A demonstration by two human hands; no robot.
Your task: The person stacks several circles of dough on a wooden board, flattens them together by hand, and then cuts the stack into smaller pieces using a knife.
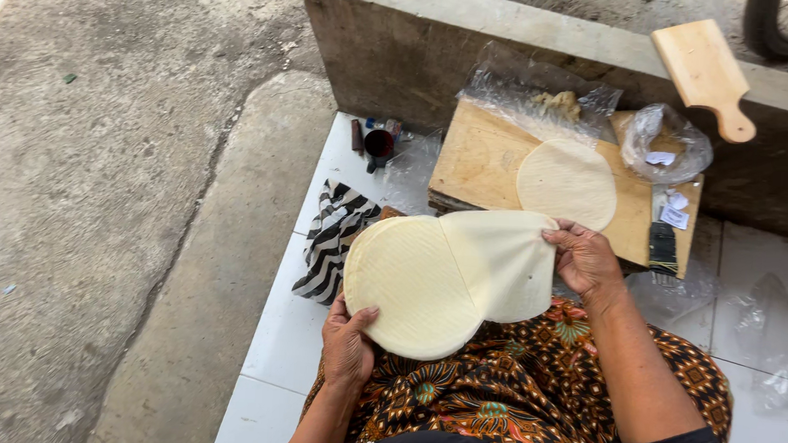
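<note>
The round dough sheets [418,286] look pale, matt and soft, with fine faint ridges across their faces; one more lies flat on the wooden board [478,158], whose surface is bare, light and unvarnished. The wooden paddle [703,71] is smooth and pale. Clear plastic bags [663,137] are thin, crinkled and shiny. The floor tiles [294,333] are white and glossy, while the concrete ground [99,188] is grey, rough and stained. The patterned cloth [529,381] over the lap is woven cotton-like fabric, matt. The striped cloth [335,236] looks soft.
</note>
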